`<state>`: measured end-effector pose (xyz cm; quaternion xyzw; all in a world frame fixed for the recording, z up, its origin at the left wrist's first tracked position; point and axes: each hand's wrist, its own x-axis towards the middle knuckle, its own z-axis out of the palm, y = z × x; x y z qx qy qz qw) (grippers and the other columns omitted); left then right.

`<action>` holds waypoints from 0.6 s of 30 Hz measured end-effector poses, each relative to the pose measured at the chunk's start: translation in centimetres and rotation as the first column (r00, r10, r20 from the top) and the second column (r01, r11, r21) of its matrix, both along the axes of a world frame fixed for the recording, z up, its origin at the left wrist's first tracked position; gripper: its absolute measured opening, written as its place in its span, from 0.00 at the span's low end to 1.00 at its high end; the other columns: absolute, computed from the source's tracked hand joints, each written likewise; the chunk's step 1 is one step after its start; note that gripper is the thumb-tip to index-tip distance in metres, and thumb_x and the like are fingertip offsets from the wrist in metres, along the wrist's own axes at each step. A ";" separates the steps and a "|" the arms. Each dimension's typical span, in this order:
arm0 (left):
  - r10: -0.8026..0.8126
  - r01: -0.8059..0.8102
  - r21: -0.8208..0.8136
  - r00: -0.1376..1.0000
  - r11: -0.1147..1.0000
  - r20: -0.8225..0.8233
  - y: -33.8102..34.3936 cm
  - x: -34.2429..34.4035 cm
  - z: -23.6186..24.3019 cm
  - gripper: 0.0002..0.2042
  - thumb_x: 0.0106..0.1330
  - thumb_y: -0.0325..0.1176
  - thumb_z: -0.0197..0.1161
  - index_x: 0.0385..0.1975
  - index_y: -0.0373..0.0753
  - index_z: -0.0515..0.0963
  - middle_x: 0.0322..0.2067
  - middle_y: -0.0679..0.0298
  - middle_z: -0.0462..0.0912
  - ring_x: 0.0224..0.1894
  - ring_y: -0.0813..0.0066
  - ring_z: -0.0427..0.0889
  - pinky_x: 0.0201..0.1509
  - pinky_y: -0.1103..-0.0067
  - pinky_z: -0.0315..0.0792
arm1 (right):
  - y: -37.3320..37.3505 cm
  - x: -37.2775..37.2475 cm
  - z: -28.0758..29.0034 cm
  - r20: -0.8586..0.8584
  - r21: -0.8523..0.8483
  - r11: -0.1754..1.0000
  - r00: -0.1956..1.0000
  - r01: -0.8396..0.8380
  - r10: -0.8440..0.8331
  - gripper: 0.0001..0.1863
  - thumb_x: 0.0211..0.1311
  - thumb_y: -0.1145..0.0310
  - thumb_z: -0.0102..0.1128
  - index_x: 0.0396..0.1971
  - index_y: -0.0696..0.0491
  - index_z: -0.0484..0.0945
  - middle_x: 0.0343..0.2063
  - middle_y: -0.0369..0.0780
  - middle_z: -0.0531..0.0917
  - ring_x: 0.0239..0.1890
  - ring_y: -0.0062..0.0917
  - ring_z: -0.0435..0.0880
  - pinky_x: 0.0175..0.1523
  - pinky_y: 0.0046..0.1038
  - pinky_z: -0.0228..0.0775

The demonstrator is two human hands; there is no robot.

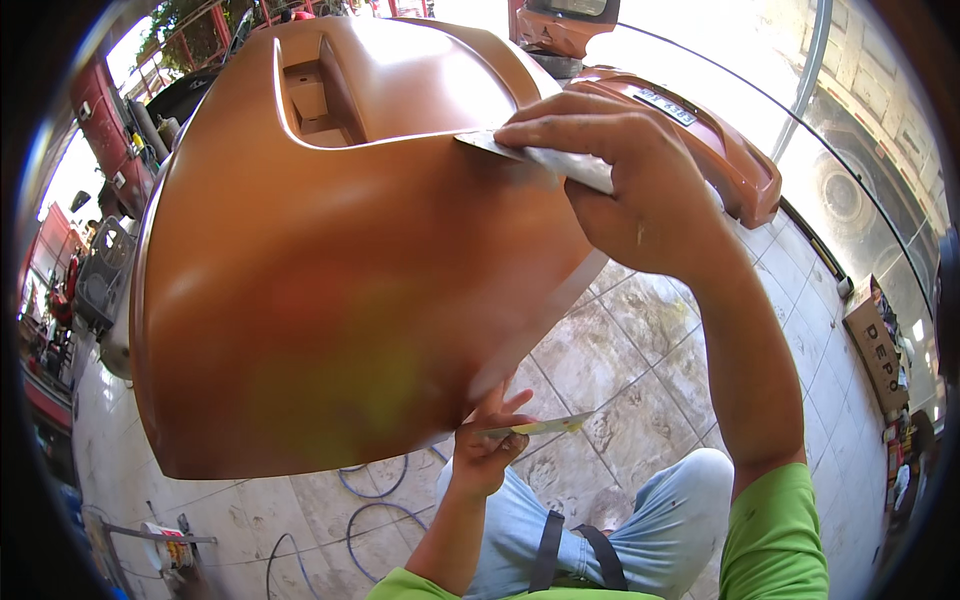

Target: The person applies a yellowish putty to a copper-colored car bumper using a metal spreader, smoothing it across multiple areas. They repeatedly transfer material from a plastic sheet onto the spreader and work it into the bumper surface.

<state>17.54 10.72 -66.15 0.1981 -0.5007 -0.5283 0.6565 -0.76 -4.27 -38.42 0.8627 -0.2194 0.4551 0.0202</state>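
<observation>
A large copper-orange car hood (330, 220) with a scoop opening fills the middle of the view. Its near part carries a blurry yellow-green patch beside a reddish one. My right hand (640, 180) is closed around a putty knife (570, 165), whose thin blade lies at the hood's surface just below the scoop. Whether the blade touches the surface, I cannot tell. Low at the hood's near right edge, my left hand (485, 445) grips a flat putty spreader (545, 427) with yellowish putty at its tip. Some of its fingers stick out.
An orange car bumper (690, 125) with a plate lies behind my right arm. Hoses (385, 505) loop over the stained tile floor (640, 330). A cardboard box (875, 345) stands at the right wall, and a small container (170, 545) sits at the lower left.
</observation>
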 end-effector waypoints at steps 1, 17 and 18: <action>-0.001 0.001 -0.004 1.000 1.000 0.000 0.1 0.0 0.0 0.12 0.69 0.23 0.70 0.50 0.37 0.89 0.80 0.39 0.58 0.84 0.39 0.52 0.78 0.44 0.61 | 0.3 0.3 -0.3 0.011 -0.004 1.000 1.000 0.010 -0.010 0.25 0.44 0.83 0.60 0.47 0.58 0.90 0.47 0.46 0.90 0.51 0.45 0.87 0.60 0.41 0.79; 0.014 -0.013 0.028 1.000 1.000 -0.028 -0.3 -0.4 0.4 0.18 0.68 0.21 0.68 0.58 0.31 0.85 0.81 0.43 0.58 0.84 0.40 0.50 0.77 0.47 0.64 | 1.1 0.4 0.6 0.019 0.015 0.999 0.999 -0.030 0.029 0.27 0.43 0.82 0.58 0.48 0.58 0.89 0.48 0.47 0.90 0.48 0.45 0.89 0.57 0.41 0.80; 0.009 -0.007 0.034 0.999 0.999 -0.035 -0.3 -0.5 0.4 0.19 0.68 0.21 0.68 0.59 0.31 0.85 0.81 0.43 0.57 0.85 0.40 0.50 0.77 0.48 0.64 | 1.2 0.5 0.2 -0.008 0.015 0.999 1.000 0.028 -0.028 0.27 0.44 0.81 0.60 0.49 0.58 0.89 0.48 0.46 0.90 0.48 0.46 0.89 0.57 0.42 0.80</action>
